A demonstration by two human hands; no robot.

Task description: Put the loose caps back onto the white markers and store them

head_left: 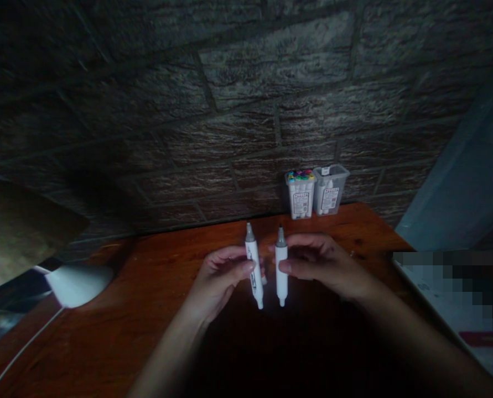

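Observation:
My left hand is closed on a white marker with a grey cap, held upright over the wooden table. My right hand pinches a second white marker with a grey cap, also upright. The two markers stand side by side, a small gap between them. At the back of the table, against the wall, stand two clear boxes: one full of markers with coloured caps, the other holding a few white markers.
A dark brick-patterned wall rises behind the table. A white lamp head with a cord sits at the left edge. A flat white object, partly blurred, lies at the right. Dim light.

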